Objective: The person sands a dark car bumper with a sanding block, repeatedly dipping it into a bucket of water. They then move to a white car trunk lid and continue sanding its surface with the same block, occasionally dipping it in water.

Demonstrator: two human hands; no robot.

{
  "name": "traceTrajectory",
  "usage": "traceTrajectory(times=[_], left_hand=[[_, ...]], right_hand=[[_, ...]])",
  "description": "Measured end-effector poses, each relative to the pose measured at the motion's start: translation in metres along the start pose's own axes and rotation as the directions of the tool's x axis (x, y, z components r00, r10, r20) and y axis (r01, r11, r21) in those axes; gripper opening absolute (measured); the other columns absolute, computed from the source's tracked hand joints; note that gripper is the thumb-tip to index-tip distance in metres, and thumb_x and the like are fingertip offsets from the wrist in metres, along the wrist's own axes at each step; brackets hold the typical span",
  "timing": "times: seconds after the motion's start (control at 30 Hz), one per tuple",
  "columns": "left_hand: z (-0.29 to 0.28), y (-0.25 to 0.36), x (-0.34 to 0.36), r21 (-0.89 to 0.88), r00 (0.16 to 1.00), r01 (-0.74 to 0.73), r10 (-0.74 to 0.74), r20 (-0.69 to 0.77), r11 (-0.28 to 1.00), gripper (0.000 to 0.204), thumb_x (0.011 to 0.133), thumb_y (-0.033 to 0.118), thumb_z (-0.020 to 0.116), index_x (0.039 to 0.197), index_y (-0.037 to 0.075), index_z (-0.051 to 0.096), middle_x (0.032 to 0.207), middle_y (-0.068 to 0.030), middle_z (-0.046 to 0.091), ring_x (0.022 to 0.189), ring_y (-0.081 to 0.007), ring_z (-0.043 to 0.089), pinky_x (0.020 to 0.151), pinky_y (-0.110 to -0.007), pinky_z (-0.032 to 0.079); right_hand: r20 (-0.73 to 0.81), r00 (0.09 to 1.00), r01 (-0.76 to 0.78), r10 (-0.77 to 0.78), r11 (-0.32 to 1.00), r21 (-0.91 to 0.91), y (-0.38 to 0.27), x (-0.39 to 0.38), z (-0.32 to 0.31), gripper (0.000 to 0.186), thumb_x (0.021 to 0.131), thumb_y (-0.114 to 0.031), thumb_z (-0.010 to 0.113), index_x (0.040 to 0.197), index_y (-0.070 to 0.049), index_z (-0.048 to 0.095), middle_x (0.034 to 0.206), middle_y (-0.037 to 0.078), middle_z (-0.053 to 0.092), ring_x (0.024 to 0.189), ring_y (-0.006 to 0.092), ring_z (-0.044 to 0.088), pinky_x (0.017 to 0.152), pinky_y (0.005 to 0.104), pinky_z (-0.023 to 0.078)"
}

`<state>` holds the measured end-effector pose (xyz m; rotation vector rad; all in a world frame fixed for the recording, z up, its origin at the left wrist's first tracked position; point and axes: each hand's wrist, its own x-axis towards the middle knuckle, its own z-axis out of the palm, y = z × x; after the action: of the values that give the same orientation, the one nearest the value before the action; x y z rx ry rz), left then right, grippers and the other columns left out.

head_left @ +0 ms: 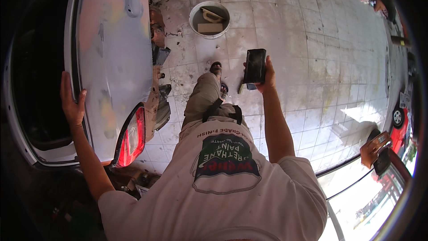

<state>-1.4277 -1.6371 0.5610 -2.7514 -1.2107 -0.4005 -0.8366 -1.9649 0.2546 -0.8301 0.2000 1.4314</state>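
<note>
My left hand (72, 101) rests on the edge of the car's dark window opening, with its thumb apart from its fingers. Below it spreads the car's side panel (113, 49), patched in dull grey, pink and yellow. A red-and-clear tail light (133, 136) sits at the panel's near end, and a grey door handle (132, 1) at the far end. Away from the car, my right hand (266, 78) grips a black rectangular block (255, 66), its dark, dusty face turned up. The fingers wrap its sides, and part of its underside is hidden.
A round white bucket (191, 21) stands on the tiled floor (290, 31), holding a tan block and a handled tool in greyish liquid. Loose parts (162, 107) and debris lie along the car's lower side. A red vehicle (401, 127) shows at the far right.
</note>
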Motion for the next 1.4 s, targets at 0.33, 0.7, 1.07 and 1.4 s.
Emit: traceTrajectory(times=[0.33,0.7,1.07,1.4], left_hand=[[0.008,-0.004,-0.005,-0.264,0.835,0.483,-0.53,-0.15,0.835,0.058,0.104,0.039,0.073,0.15,0.004,0.064,0.147,-0.0194,0.068,0.134,-0.0322,0.067,0.115,-0.041,0.05],[0.182,0.247,0.158,-0.757,0.651,0.525,-0.757,0.064,0.388,0.054,0.099,0.013,0.079,0.15,0.009,0.063,0.149,-0.014,0.065,0.135,-0.0295,0.064,0.109,-0.041,0.054],[0.366,0.423,0.208,-0.59,0.2,0.031,-0.573,0.795,-0.807,0.056,0.105,0.044,0.074,0.13,-0.005,0.068,0.108,-0.0097,0.076,0.097,-0.0181,0.074,0.077,-0.033,0.06],[0.403,0.481,0.216,-0.385,0.439,-0.633,-0.721,0.536,-0.672,0.084,0.096,0.062,0.074,0.154,0.004,0.054,0.135,-0.0207,0.07,0.126,-0.0406,0.07,0.106,-0.062,0.057]], right_hand=[[-0.216,0.921,-0.39,0.325,0.781,-0.487,-0.072,0.166,0.118,0.041,0.105,-0.043,0.062,0.126,-0.009,0.07,0.108,0.013,0.08,0.086,0.0269,0.08,0.059,0.0415,0.063],[0.066,0.826,-0.303,0.56,0.539,-0.786,-0.13,0.236,0.177,0.043,0.105,-0.019,0.073,0.142,-0.001,0.062,0.131,0.008,0.072,0.121,0.0218,0.068,0.106,0.0392,0.054],[0.086,0.611,0.093,0.787,0.036,-0.995,-0.163,0.357,0.158,0.055,0.105,-0.031,0.076,0.146,0.002,0.061,0.133,0.003,0.071,0.118,0.0133,0.064,0.099,0.031,0.051],[-0.353,-0.184,0.857,0.917,-0.025,-0.514,-0.299,0.361,-0.026,0.032,0.091,-0.024,0.079,0.116,-0.005,0.079,0.099,0.016,0.08,0.094,0.0318,0.078,0.083,0.0419,0.06]])
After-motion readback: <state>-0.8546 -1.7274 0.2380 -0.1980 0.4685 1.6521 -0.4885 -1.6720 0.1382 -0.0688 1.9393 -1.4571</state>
